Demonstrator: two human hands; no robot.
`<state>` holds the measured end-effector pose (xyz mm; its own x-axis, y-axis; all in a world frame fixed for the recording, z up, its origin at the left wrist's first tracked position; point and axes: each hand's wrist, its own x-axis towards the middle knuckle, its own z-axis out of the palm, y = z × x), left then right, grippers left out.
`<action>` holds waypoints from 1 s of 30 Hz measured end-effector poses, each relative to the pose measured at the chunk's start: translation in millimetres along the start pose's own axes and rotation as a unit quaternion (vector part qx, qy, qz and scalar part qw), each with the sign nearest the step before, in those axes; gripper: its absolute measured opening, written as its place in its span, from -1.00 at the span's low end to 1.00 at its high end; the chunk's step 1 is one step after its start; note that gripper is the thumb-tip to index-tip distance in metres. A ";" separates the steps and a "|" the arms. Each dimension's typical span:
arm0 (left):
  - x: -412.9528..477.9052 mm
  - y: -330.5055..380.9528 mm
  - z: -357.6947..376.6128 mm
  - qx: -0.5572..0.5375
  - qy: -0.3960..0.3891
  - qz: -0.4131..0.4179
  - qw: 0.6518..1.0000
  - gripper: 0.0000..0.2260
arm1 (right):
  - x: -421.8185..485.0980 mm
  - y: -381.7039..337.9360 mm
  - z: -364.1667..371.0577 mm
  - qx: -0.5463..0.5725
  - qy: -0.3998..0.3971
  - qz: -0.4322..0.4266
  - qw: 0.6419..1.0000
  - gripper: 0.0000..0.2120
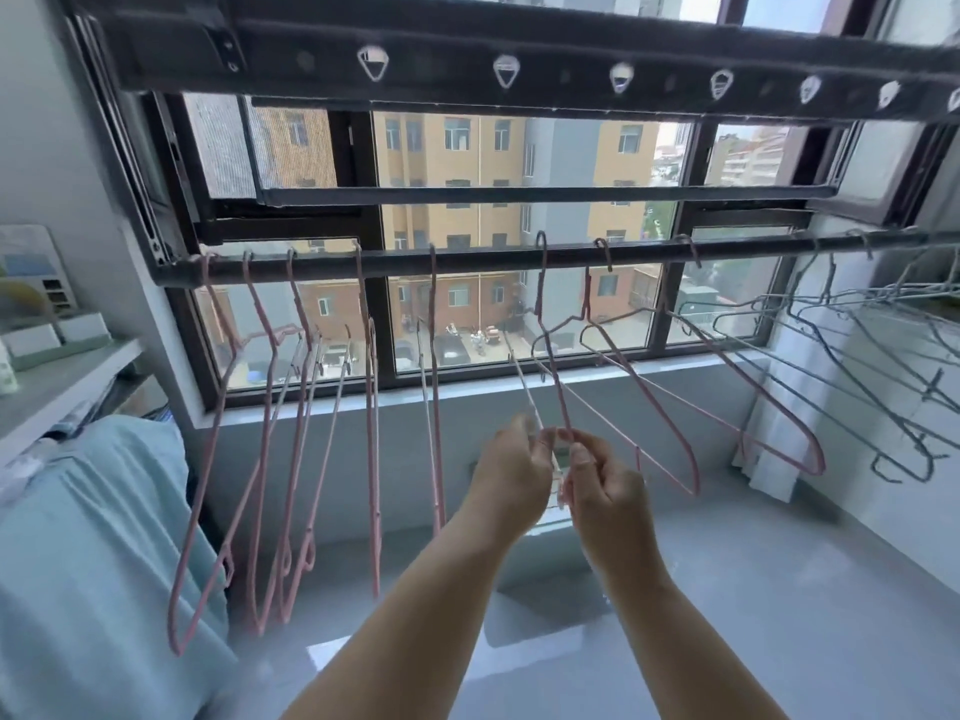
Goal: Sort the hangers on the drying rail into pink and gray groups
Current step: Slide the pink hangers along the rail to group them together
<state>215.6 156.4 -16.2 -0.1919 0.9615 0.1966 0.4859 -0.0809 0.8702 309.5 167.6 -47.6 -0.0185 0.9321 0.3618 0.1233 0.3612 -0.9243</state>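
A dark drying rail (493, 259) runs across the window. Several pink hangers (291, 407) hang on its left half, and more pink hangers (670, 397) hang right of centre. Several gray hangers (857, 345) cluster at the far right end. My left hand (511, 475) and my right hand (602, 480) are raised side by side below the rail's middle. Both pinch the lower end of one pink hanger (545, 324), whose hook sits at the rail. A thin pale wire runs up from my left fingertips.
A light blue cloth (93, 537) lies at the lower left beside a shelf (67, 371) with small boxes. A second dark bar with white hook loops (519, 59) spans overhead. The window sill (571, 387) and gray floor (727, 589) lie below.
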 end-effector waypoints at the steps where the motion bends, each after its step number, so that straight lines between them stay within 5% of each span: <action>1: 2.0 1.0 -3.3 -0.029 0.010 -0.001 1.000 -0.67 | -1.5 -3.5 3.8 -0.011 0.004 -0.021 1.000 -0.81; 4: 6.6 -1.3 -10.5 -0.098 0.048 0.009 0.994 -0.88 | -9.0 -9.8 17.2 -0.019 -0.012 -0.056 0.998 -0.79; 14: -0.5 -21.9 -23.2 -0.140 0.066 -0.001 0.988 -0.73 | -25.2 -1.9 46.5 -0.010 0.003 -0.038 0.999 -0.80; 19: -3.0 -25.1 -26.3 -0.107 0.072 -0.021 0.991 -0.61 | -29.7 -11.0 43.5 -0.046 -0.069 -0.029 0.996 -0.79; 24: -12.7 -17.1 -24.7 -0.012 0.131 0.102 0.986 -0.43 | -13.3 -29.1 -3.9 -0.254 0.134 -0.166 0.943 -0.67; 26: -14.4 -6.4 -18.7 -0.019 0.157 0.161 0.974 -0.46 | -2.4 -28.1 -29.4 -0.249 0.170 -0.127 0.945 -0.64; 30: -12.4 11.4 10.8 -0.062 0.056 0.157 0.984 -0.51 | 8.2 -7.8 -61.2 -0.177 0.097 -0.004 0.979 -0.64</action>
<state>232.7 146.3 -13.6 -0.1440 0.8496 0.5074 0.4299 -0.4082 0.8054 369.2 170.8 -30.0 0.1627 0.8941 0.4174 0.4612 0.3050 -0.8332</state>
